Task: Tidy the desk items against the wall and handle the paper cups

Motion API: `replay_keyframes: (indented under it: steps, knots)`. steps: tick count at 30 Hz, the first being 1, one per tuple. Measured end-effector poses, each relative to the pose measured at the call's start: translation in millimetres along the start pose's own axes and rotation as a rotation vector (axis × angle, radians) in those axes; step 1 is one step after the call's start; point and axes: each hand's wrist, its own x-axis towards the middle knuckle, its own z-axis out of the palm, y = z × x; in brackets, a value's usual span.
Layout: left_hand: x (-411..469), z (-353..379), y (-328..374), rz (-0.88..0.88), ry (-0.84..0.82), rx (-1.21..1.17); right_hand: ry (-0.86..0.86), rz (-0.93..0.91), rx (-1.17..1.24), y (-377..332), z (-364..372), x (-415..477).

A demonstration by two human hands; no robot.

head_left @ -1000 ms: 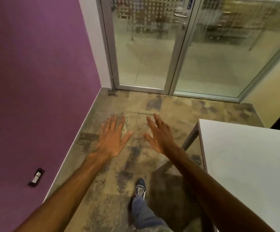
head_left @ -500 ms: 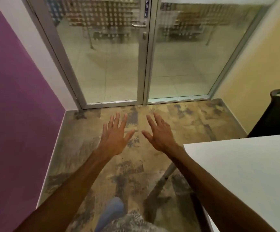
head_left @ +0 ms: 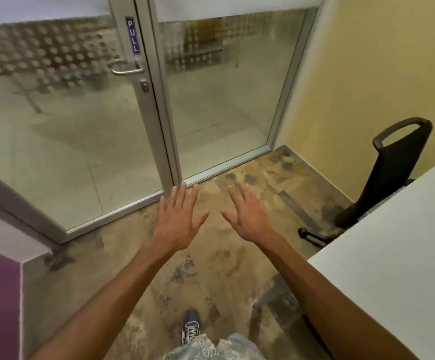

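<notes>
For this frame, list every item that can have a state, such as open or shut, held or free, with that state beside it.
Left hand: open, fingers spread, holding nothing.
Right hand: open, fingers spread, holding nothing.
Glass door: shut, handle level.
Office chair: unoccupied, tucked at the desk's far side.
Desk: bare where visible; no paper cups in view.
Shoe: on the floor, laced.

White desk [head_left: 393, 255] at right, its visible top bare.
</notes>
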Motion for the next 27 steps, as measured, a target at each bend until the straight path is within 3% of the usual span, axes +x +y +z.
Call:
replay_keyframes:
  steps: [13, 27]
  knots:
    - [213.5, -18.4, 38.8, 0.348, -0.061, -0.011, 0.116, 0.386, -0.009, 70.1, -31.1, 125.6]
    - [433.6, 27.2, 207.3, 0.678, -0.119, 0.005, 0.224, 0.682, 0.015, 267.0, -83.0, 209.8]
